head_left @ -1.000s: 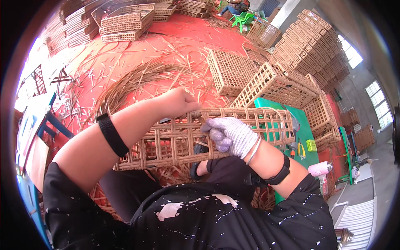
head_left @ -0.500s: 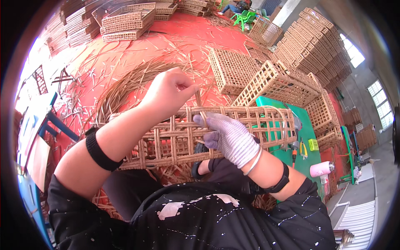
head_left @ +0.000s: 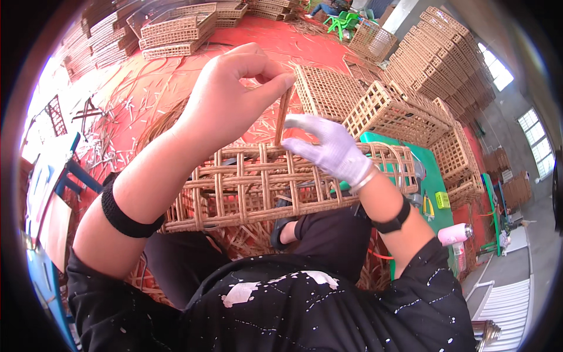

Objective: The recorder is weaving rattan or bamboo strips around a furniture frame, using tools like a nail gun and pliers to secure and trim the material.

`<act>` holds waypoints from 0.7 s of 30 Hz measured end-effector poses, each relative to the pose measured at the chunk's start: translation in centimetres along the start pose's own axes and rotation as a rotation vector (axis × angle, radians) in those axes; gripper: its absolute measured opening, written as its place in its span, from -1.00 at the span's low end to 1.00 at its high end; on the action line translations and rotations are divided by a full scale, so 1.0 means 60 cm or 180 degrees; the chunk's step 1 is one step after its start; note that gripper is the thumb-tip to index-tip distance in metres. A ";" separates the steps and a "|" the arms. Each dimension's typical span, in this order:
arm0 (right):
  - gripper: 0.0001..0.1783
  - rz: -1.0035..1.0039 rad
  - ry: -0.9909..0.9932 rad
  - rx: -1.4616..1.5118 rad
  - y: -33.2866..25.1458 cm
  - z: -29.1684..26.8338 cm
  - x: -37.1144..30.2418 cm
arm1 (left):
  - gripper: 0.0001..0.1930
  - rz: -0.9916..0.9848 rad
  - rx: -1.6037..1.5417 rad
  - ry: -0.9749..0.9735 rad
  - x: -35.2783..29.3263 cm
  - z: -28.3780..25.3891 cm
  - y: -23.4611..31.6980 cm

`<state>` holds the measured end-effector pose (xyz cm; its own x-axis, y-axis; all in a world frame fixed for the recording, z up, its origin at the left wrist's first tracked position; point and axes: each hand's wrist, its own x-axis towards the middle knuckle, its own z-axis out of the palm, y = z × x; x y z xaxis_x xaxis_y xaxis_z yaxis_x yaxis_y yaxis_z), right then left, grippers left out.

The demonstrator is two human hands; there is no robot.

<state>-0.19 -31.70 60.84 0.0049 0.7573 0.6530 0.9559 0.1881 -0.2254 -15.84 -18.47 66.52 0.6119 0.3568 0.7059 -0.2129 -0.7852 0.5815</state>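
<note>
- Just in front of the lap, between the forearms: one long wicker basket (head_left: 241, 189), brown, an open lattice of rounded strands laid side by side, square gaps between.
- Rising nearly upright from its upper rim: one flat, smooth brown strip (head_left: 283, 117).
- Pinched on the strip's upper end between thumb and fingers: left hand (head_left: 234, 82), bare.
- Beside the strip's lower part, thumb and forefinger parted by a narrow gap: right hand (head_left: 334, 146), in one pale knit glove; impossible to tell whether touching the strip.
- Around the forearms: two black bands, one each.
- To the right: one smooth green bench (head_left: 433, 177), carrying one pair of yellow-handled pliers (head_left: 428, 206) and one small yellow-green box (head_left: 442, 200).
- Near the bench's closer end: one pink cylindrical bottle (head_left: 453, 234) with a shiny cap.
- Beyond the bench: at least three paler lattice baskets (head_left: 325, 91), rectangular, one tipped at an angle.
- Farther right: one tall leaning stack of baskets (head_left: 440, 58), too tightly nested to count.
- Beyond, strewn with countless thin scraps: red floor (head_left: 252, 41), with green plastic seating (head_left: 340, 23) at the back.
</note>
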 end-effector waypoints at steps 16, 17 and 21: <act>-0.70 0.1326 -0.0207 0.0900 -0.014 0.008 0.036 | -0.66 -0.1079 0.0525 -0.2523 -0.034 0.057 -0.095; -0.69 0.1296 -0.0161 0.0994 -0.009 0.006 0.038 | -0.66 -0.1074 0.0521 -0.2538 -0.034 0.060 -0.093; -0.66 0.1446 -0.0432 0.0738 0.015 -0.002 0.035 | -0.69 -0.1121 0.0819 -0.2249 -0.035 0.078 -0.098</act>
<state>0.70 -30.03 62.08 0.3511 0.8659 0.3563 0.7760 -0.0562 -0.6282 -12.30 -16.96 59.74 0.9628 0.2687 0.0295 0.2089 -0.8088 0.5497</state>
